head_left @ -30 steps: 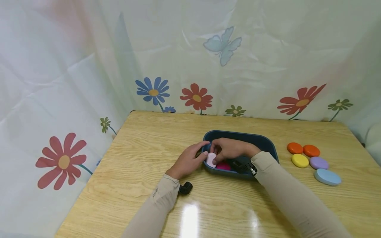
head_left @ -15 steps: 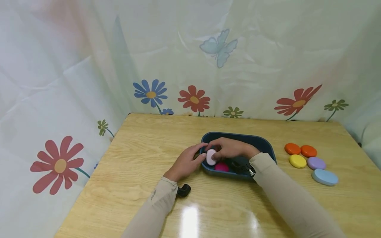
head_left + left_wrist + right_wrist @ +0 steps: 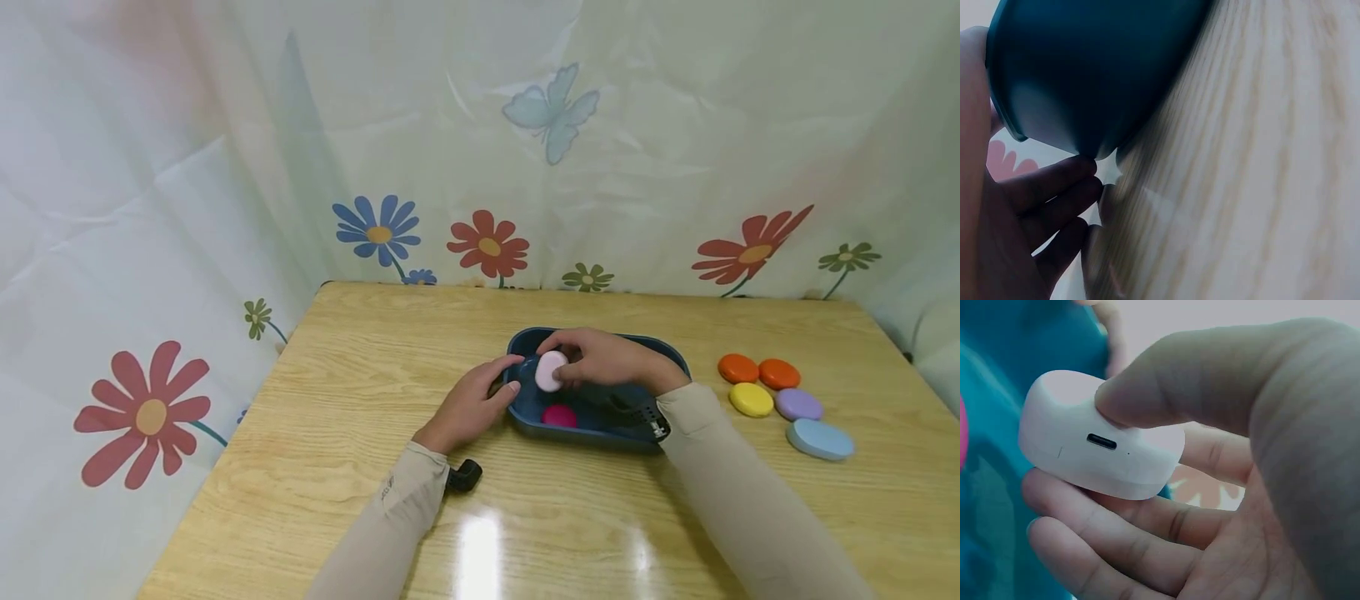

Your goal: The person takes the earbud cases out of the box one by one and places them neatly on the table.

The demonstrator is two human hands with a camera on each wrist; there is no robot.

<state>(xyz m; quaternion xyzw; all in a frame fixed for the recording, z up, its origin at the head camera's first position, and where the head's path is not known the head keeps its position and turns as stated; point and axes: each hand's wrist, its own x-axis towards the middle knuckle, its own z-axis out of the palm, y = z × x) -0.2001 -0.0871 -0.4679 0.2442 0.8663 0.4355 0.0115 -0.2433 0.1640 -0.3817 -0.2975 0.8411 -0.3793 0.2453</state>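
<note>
In the head view my right hand (image 3: 600,358) pinches a pale pink earbud charging case (image 3: 551,371) over the dark blue plastic bin (image 3: 600,437). Seen up close in the right wrist view, the case (image 3: 1066,425) has a small charging port facing the camera, with the thumb on top and fingers beneath. My left hand (image 3: 468,408) holds the bin's left end, thumb and index finger at the rim. The left wrist view has its other fingers against the outer wall of the bin (image 3: 1091,75). A magenta rounded case (image 3: 559,416) lies inside the bin, near its front wall.
Right of the bin, on the wooden table (image 3: 390,350), lie two orange rounded pieces (image 3: 738,368), a yellow one (image 3: 751,400), a purple one (image 3: 798,405) and a longer light blue one (image 3: 820,439). A flower-printed curtain (image 3: 637,167) hangs behind the table.
My right hand has lifted the pale pink case up and to the right from the bin's left end. The magenta case shows more fully. The left hand stays at the rim.
</note>
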